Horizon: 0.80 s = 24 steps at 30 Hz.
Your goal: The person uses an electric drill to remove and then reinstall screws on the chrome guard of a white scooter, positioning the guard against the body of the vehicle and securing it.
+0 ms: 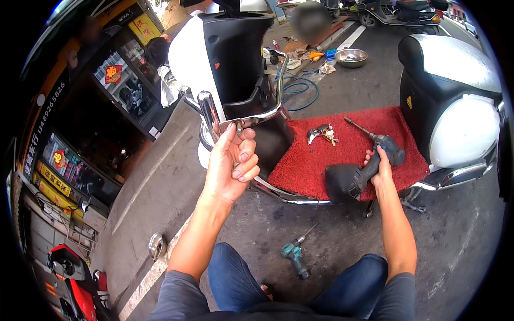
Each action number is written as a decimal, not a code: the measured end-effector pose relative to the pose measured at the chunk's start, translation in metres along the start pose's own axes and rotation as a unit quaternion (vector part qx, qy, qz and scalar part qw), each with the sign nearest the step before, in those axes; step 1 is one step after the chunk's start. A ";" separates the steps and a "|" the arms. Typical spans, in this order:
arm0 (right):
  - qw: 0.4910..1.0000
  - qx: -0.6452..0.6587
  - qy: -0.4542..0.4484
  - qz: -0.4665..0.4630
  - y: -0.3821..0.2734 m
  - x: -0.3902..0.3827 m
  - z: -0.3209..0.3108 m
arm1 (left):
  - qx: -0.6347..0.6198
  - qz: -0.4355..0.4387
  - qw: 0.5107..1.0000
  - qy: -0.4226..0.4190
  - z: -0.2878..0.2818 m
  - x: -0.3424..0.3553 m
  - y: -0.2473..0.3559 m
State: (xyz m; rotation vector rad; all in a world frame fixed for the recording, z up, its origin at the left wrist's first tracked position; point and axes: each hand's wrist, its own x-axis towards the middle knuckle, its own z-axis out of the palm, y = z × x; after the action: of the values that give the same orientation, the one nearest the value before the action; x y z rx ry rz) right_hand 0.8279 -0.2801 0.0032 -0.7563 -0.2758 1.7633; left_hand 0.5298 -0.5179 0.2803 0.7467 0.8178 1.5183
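Observation:
My left hand (233, 160) is raised to the lower end of a chrome guard bar (267, 114) on the scooter's white and black front panel (235, 59). Its thumb and index finger pinch a small metal bolt (239, 127) at the bar's joint, while the other fingers curl in toward the palm. On the red footboard mat (308, 182), my right hand (381, 168) grips the handle of a black cordless impact driver (393, 150). The tool's long bit points away and to the left. Beyond it lies a small cluster of metal and plastic parts (323, 134).
A teal cordless drill (295, 258) lies on the ground between my knees. Metal bowls stand at left (157, 246) and far right (351, 58). A blue hose (302, 92) coils behind the scooter. The scooter's seat (450, 59) rises at right; a red motorbike (80, 294) is lower left.

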 end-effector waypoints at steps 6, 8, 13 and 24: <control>0.954 -0.287 -0.081 -0.018 -0.022 -0.082 -0.015 | -0.056 0.017 0.998 0.010 0.019 0.002 -0.001; 0.820 -0.554 -0.055 -0.134 -0.039 -0.104 -0.029 | -0.067 0.023 0.997 -0.011 0.014 0.006 -0.007; 0.659 -0.564 -0.174 -0.467 -0.029 -0.151 0.102 | -0.087 0.034 0.995 0.023 0.012 0.000 -0.002; 0.615 -0.280 -0.298 -0.674 0.047 -0.128 0.316 | -0.104 0.035 0.994 0.011 0.025 -0.001 -0.011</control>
State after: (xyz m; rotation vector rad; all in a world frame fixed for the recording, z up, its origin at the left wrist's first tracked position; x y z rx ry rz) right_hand 0.6169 -0.3546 0.2641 -0.1191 -1.4709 0.3140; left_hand 0.5570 -0.5163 0.2849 0.6100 0.6437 1.6491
